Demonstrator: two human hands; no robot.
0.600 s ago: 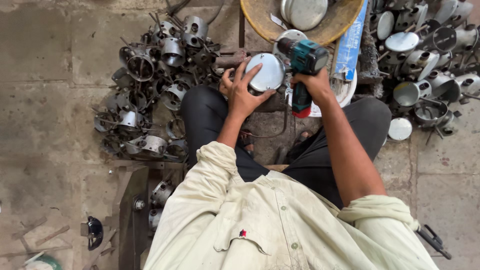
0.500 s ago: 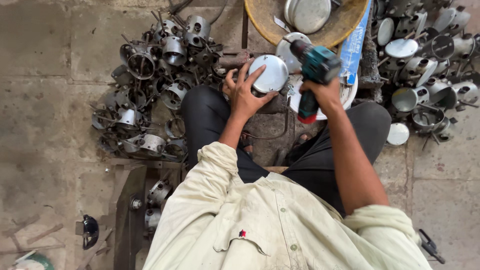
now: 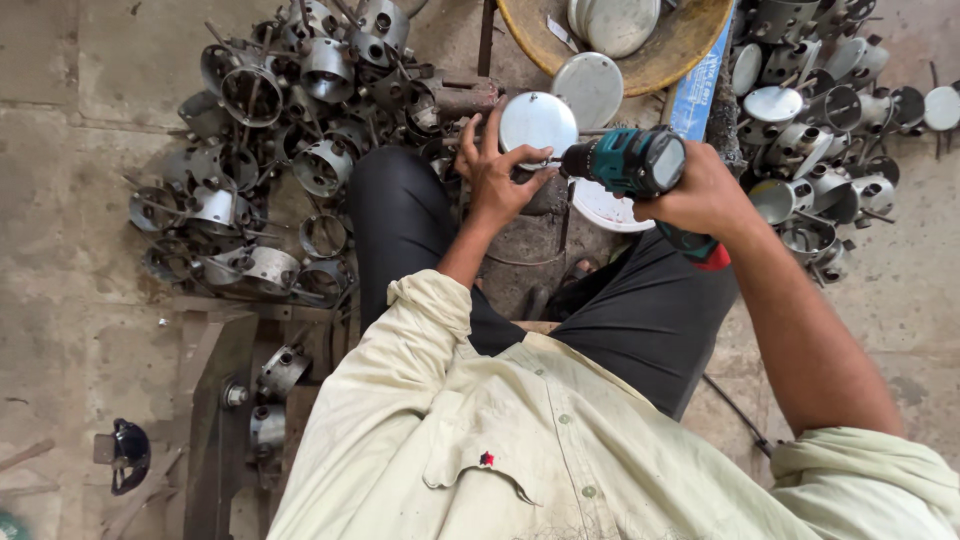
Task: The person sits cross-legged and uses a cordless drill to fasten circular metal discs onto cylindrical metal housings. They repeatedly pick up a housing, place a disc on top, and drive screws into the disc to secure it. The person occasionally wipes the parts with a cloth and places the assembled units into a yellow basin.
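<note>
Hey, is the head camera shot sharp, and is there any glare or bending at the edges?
Head view: soft, even daylight, no hard shadows; left hand and teal drill sharp; mild glare on the round metal lid; floor lines bow slightly toward the edges.

a long blue printed package (image 3: 700,85) leans beside the yellow basin (image 3: 690,45); no screens
</note>
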